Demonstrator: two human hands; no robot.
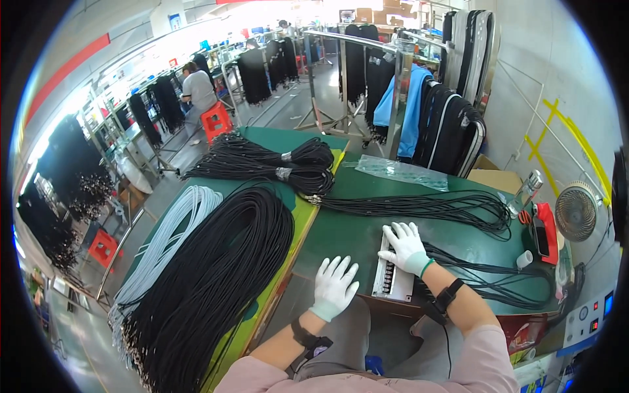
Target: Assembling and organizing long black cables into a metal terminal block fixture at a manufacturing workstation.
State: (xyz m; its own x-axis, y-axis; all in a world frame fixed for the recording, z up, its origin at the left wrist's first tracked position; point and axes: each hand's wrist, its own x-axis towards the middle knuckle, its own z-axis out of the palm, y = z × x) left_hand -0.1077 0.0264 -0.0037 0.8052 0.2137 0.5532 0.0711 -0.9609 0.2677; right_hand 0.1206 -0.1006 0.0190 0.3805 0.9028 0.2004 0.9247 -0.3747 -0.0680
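White fixture block under right hand

This was a factory assembly hall for cable work. Left of the hands, thick bundles of black cables and white cables lay across a green workbench. Beyond the hands, metal racks hung with black cables, and another worker sat at a long line of benches.
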